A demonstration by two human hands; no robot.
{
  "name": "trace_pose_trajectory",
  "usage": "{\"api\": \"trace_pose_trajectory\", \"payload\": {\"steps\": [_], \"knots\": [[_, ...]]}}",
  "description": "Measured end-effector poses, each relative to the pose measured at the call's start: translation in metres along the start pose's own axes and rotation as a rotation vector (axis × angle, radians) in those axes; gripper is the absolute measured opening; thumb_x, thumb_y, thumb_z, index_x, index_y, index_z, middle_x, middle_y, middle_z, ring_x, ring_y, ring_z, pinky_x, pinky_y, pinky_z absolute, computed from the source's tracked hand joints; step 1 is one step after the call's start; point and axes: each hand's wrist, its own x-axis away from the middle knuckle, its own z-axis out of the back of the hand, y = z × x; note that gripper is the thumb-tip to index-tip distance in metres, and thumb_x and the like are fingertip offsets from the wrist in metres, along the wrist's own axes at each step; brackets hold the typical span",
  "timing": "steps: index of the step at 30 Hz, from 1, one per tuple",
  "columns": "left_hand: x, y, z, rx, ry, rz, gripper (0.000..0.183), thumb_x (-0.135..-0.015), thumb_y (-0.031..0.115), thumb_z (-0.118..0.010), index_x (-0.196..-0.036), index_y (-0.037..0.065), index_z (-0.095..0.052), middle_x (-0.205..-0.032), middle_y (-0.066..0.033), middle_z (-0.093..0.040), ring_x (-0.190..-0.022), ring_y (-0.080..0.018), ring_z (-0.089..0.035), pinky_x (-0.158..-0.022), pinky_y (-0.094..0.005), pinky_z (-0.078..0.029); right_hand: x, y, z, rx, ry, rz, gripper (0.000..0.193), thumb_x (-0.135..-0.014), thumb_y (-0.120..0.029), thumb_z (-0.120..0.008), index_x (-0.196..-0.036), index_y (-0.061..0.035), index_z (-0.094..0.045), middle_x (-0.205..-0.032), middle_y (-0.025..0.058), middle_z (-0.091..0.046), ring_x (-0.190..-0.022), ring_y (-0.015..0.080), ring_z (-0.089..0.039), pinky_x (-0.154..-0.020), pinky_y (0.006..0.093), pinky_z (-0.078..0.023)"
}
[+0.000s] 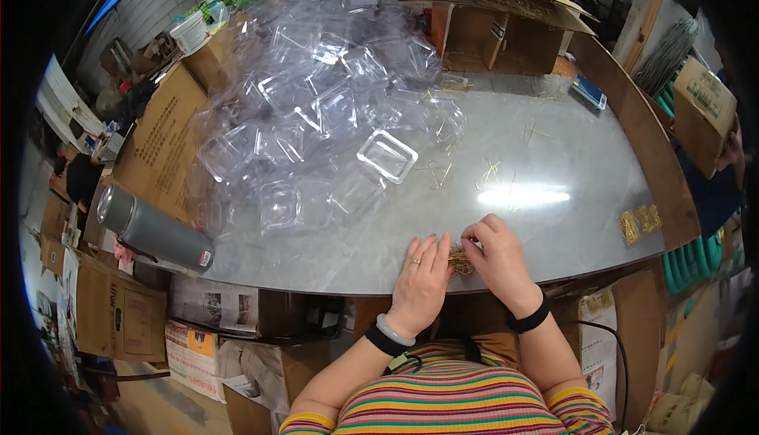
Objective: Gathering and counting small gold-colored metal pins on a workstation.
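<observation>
Left hand [423,270] lies flat, pinning the straw bundle [459,261] to the counter [553,158] so the right hand [494,255] grip can pinch its strands

Glossy plastic, dry straw and a smooth grey tabletop

The table [553,221] has a smooth, faintly shiny grey top edged in matt brown wood; on it to the far left, the heap of clear plastic trays [316,103] is glossy and crinkled. The tuft of straw [460,262] between the left hand [421,281] and right hand [496,257] looks dry, fibrous and matt. Near left, the grey flask [154,231] has a satin metal look, and the cardboard box [162,146] behind it is dull and papery.
</observation>
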Motion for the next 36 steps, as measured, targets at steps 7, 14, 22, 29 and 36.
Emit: {"api": "trace_pose_trajectory", "payload": {"steps": [7,14,22,29,36], "knots": [[0.001,-0.003,-0.003,0.071,0.020,0.028,0.073,-0.086,0.001,-0.068,-0.150,-0.005,-0.033,-0.133,-0.0229,-0.054,-0.122,-0.0391,-0.055,-0.112,-0.0523,-0.039,-0.001,-0.008,0.001,0.112,-0.214,0.298,0.014,-0.085,0.003,-0.062,-0.098,-0.0018,-0.066,-0.092,0.0111,-0.060,-0.091,0.0325,-0.060,-0.080,0.0412,-0.050],[0.000,0.004,0.000,-0.163,-0.064,0.051,0.066,-0.090,0.009,-0.065,-0.149,-0.004,-0.037,-0.133,-0.0201,-0.051,-0.137,-0.0406,-0.039,-0.116,-0.0605,-0.025,0.035,0.012,-0.005,-0.331,0.188,-0.167,0.039,-0.094,0.009,-0.050,-0.132,0.0006,-0.055,-0.129,0.0187,-0.056,-0.118,0.0345,-0.056,-0.101,0.0381,-0.046],[-0.004,0.001,0.003,-0.133,-0.142,0.011,0.058,-0.091,0.008,-0.064,-0.144,-0.004,-0.043,-0.135,-0.0198,-0.048,-0.138,-0.0409,-0.037,-0.117,-0.0594,-0.024,0.044,0.004,-0.025,-0.675,-0.039,-0.196,0.062,-0.088,0.003,-0.054,-0.148,0.0041,-0.036,-0.153,0.0241,-0.036,-0.144,0.0383,-0.035,-0.119,0.0425,-0.030],[-0.001,-0.008,0.009,0.125,-0.166,0.032,0.081,-0.089,0.009,-0.069,-0.154,-0.004,-0.022,-0.143,-0.0235,-0.043,-0.135,-0.0431,-0.041,-0.117,-0.0583,-0.026,0.020,0.015,0.012,-0.012,-0.347,0.231,0.073,-0.083,-0.010,-0.072,-0.147,-0.0014,-0.039,-0.149,0.0237,-0.042,-0.138,0.0408,-0.042,-0.118,0.0499,-0.031],[-0.004,-0.020,0.031,0.387,-0.331,0.098,0.095,-0.090,-0.001,-0.063,-0.159,-0.001,0.002,-0.154,-0.0285,-0.032,-0.140,-0.0435,-0.038,-0.118,-0.0456,-0.031,0.023,0.015,0.005,-0.096,-0.422,0.119,0.068,-0.083,-0.019,-0.076,-0.142,-0.0017,-0.045,-0.143,0.0210,-0.048,-0.132,0.0384,-0.048,-0.113,0.0475,-0.039]]}}
